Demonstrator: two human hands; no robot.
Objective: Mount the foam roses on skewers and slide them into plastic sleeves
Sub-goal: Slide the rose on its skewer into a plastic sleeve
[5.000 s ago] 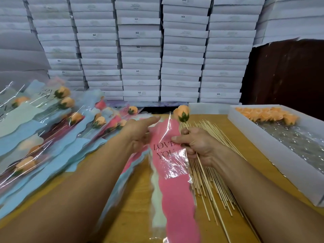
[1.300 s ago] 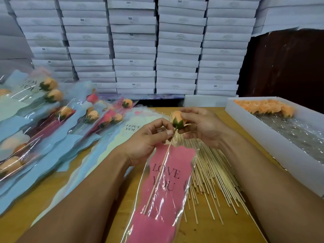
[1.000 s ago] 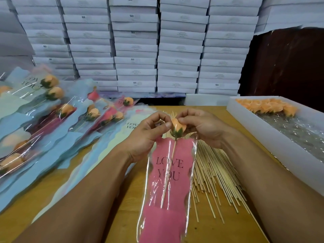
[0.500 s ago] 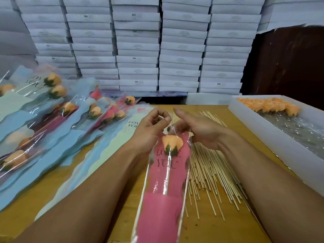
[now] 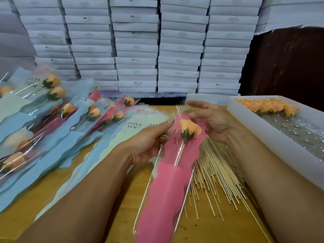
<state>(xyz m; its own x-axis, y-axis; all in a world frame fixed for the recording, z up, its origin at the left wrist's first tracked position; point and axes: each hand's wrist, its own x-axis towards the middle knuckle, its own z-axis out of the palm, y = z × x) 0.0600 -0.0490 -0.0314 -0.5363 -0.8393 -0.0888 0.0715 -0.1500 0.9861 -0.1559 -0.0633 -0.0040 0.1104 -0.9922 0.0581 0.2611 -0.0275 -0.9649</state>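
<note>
An orange foam rose (image 5: 189,129) on a skewer (image 5: 180,154) sits inside a pink "LOVE YOU" plastic sleeve (image 5: 166,190), lifted off the table. My left hand (image 5: 149,142) pinches the sleeve's left edge beside the rose. My right hand (image 5: 212,121) holds the sleeve's top right edge, fingers curled around the plastic above the rose. A heap of bare wooden skewers (image 5: 215,172) lies under and right of the sleeve. Empty sleeves (image 5: 112,151) lie flat to the left.
Finished sleeved roses (image 5: 52,120) are fanned out on the left of the wooden table (image 5: 108,199). A white box (image 5: 273,146) on the right holds loose orange roses (image 5: 268,106). Stacked white boxes (image 5: 136,50) form a wall behind.
The rose has slid fully down into the pink sleeve. Both hands shifted from the rose head to the sleeve's upper edges, and the sleeve is lifted and tilted.
</note>
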